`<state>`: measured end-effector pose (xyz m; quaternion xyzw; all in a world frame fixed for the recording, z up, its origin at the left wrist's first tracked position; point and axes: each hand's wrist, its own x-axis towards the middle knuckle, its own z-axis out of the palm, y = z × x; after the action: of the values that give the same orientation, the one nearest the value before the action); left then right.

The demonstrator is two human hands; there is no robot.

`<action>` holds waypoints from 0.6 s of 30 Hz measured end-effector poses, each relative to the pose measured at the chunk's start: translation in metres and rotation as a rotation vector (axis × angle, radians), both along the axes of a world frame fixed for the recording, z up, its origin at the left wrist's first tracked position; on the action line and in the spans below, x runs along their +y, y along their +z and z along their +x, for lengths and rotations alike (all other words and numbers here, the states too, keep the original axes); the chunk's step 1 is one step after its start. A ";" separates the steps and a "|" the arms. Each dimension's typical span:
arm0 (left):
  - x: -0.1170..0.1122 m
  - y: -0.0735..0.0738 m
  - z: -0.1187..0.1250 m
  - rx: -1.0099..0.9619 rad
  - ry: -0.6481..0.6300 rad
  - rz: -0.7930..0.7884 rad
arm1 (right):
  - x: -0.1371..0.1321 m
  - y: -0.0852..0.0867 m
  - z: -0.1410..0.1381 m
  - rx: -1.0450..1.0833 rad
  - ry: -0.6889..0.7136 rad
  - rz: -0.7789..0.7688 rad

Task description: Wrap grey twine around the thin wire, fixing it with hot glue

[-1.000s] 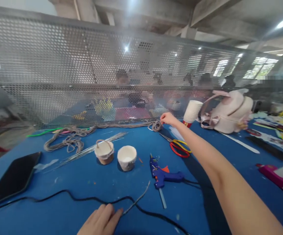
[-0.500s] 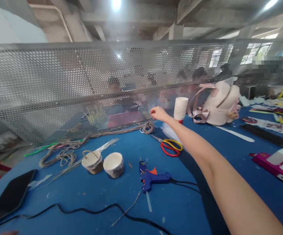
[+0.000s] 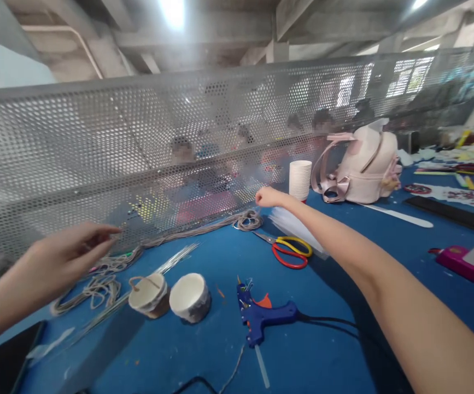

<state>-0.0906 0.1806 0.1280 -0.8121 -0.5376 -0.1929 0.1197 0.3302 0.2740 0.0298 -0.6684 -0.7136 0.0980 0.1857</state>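
My left hand (image 3: 72, 250) is raised over the left side of the blue table, fingers stretched and thumb apart, with nothing seen in it. Below it lies grey cord (image 3: 105, 287) in loose loops. My right hand (image 3: 270, 197) is closed in the air above a coil of cord (image 3: 248, 220); what its fingers hold, if anything, is hidden. Beneath my right forearm are clear plastic sheets (image 3: 294, 227) and scissors (image 3: 292, 251) with red and yellow handles. A small cup with a looped handle (image 3: 148, 295) stands beside a whitish cup (image 3: 189, 298).
A blue glue gun (image 3: 265, 314) with its cable lies in front. Thin wires (image 3: 177, 258) lie behind the cups. At the right are stacked paper cups (image 3: 300, 179), a pink backpack (image 3: 370, 164) and a magenta power strip (image 3: 466, 268). A perforated metal screen (image 3: 97, 158) runs along the back.
My left hand has come up from the bottom edge to above the loose cord. My right hand stays near the coil, still closed. The camera view has shifted a little.
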 end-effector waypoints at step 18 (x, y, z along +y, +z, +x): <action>0.056 -0.022 0.072 -0.017 -0.147 -0.152 | 0.053 -0.030 -0.081 -0.016 -0.041 -0.108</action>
<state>-0.0189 0.2362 0.1061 -0.8545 -0.4905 -0.1667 0.0388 0.2492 0.3271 0.0001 -0.6927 -0.6949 0.1270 0.1457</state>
